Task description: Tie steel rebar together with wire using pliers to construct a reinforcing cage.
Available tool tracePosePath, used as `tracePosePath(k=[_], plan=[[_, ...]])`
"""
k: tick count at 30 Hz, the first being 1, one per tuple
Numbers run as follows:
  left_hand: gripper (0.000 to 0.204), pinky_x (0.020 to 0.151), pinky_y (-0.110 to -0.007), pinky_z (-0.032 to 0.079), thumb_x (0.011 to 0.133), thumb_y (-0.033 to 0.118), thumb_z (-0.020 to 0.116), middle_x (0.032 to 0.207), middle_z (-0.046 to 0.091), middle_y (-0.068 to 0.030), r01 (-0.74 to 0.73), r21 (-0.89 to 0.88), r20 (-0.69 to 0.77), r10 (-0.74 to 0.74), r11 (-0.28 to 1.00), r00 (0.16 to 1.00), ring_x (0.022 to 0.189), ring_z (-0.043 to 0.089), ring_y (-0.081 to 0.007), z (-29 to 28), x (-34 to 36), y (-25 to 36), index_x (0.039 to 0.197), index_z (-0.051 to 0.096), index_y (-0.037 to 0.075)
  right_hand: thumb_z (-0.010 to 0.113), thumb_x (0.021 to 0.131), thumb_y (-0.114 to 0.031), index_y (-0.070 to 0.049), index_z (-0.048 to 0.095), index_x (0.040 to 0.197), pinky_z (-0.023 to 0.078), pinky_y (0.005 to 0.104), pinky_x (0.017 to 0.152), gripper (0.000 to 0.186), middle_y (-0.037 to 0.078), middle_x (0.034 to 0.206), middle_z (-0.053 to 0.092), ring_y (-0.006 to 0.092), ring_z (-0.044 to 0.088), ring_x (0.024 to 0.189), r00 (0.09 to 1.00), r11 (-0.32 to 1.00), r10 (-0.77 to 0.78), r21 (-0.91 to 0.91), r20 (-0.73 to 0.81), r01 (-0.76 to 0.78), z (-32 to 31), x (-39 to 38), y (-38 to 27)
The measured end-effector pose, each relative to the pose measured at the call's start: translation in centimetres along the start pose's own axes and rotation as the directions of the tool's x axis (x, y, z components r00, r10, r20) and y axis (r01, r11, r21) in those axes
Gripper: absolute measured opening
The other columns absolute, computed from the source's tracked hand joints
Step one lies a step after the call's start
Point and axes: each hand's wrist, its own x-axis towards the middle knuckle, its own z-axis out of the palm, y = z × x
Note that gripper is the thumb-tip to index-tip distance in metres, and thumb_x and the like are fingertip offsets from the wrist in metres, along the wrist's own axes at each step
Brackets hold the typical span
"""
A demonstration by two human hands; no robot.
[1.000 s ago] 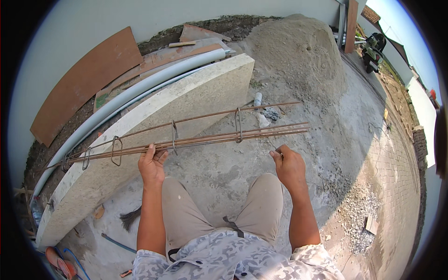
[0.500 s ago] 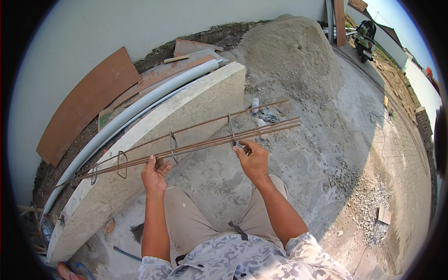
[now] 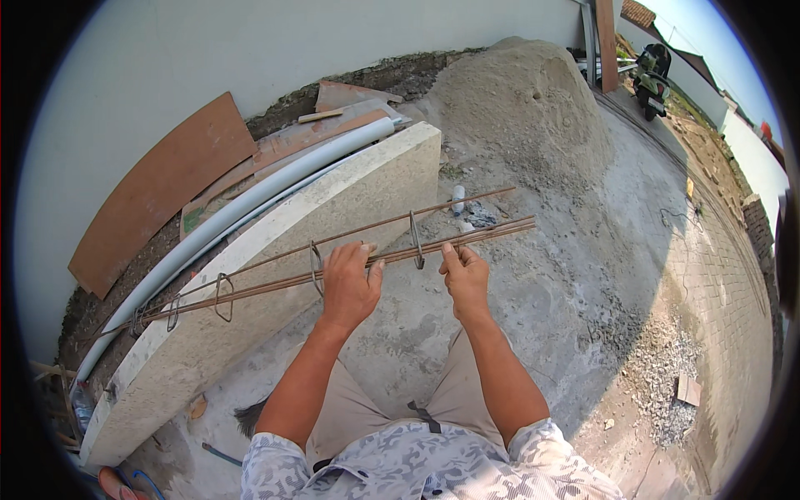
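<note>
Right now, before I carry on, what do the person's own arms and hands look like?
The left hand and right hand are bare, with no gloves, and no watch or band shows at either wrist. The left sleeve and right sleeve are pale with a grey camouflage pattern, ending around the elbows and leaving both forearms uncovered.

On the far side, the grey concrete floor (image 3: pixel 542 292) is being bounded by a pale wall (image 3: pixel 275 46). On the right, block paving (image 3: pixel 723 321) is being lit by sunlight, while the floor is being mostly shaded.
</note>
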Motion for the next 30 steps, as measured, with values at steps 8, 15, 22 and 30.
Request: tracePosePath(k=[8, 15, 22, 30], plan=[[0.025, 0.073, -0.041, 0.054, 0.088, 0.02, 0.078, 0.083, 0.075, -0.0153, 0.551, -0.156, 0.606, -0.361, 0.82, 0.709, 0.076, 0.07, -0.0267, -0.4, 5.4, -3.4, 0.091, 0.076, -0.005, 0.074, 0.097, -0.022, -0.004, 0.06, 0.076, 0.027, 0.0246, 0.04, 0.031, 0.002, 0.064, 0.058, 0.0055, 0.042, 0.046, 0.985, 0.963, 0.168, 0.209, 0.031, -0.171, 0.1, 1.0, -0.8], [0.023, 0.075, -0.04, 0.054, 0.088, 0.017, 0.079, 0.085, 0.075, -0.0147, 0.543, -0.052, 0.543, -0.432, 0.838, 0.72, 0.08, 0.07, -0.0257, 0.2, 6.8, -2.4, 0.095, 0.076, -0.005, 0.075, 0.096, -0.02, -0.004, 0.061, 0.079, 0.027, 0.0245, 0.04, 0.028, 0.003, 0.065, 0.06, 0.0058, 0.041, 0.046, 0.99, 0.969, 0.134, 0.203, 0.044, -0.14, -0.1, 1.1, -0.9], [0.022, 0.082, -0.048, 0.052, 0.085, 0.019, 0.081, 0.087, 0.07, -0.0204, 0.13, 0.127, 0.143, -0.148, 0.983, 0.979, 0.09, 0.067, -0.0391, 1.6, 3.9, -1.1, 0.088, 0.072, -0.001, 0.076, 0.096, -0.021, -0.005, 0.061, 0.078, 0.027, 0.0247, 0.04, 0.028, 0.003, 0.066, 0.06, 0.0062, 0.042, 0.045, 0.988, 0.97, 0.145, 0.189, 0.051, -0.152, -0.2, 0.9, -0.3], [0.011, 0.08, -0.048, 0.051, 0.083, 0.008, 0.074, 0.089, 0.068, -0.0187, 0.159, -0.093, 0.321, -0.121, 0.983, 0.939, 0.089, 0.065, -0.0386, 1.7, 4.2, 1.1, 0.086, 0.069, 0.0, 0.076, 0.096, -0.024, -0.005, 0.06, 0.078, 0.029, 0.0245, 0.04, 0.031, 0.003, 0.065, 0.061, 0.0063, 0.044, 0.047, 0.993, 0.981, 0.114, 0.157, 0.033, -0.118, -0.4, 0.7, 0.6]])
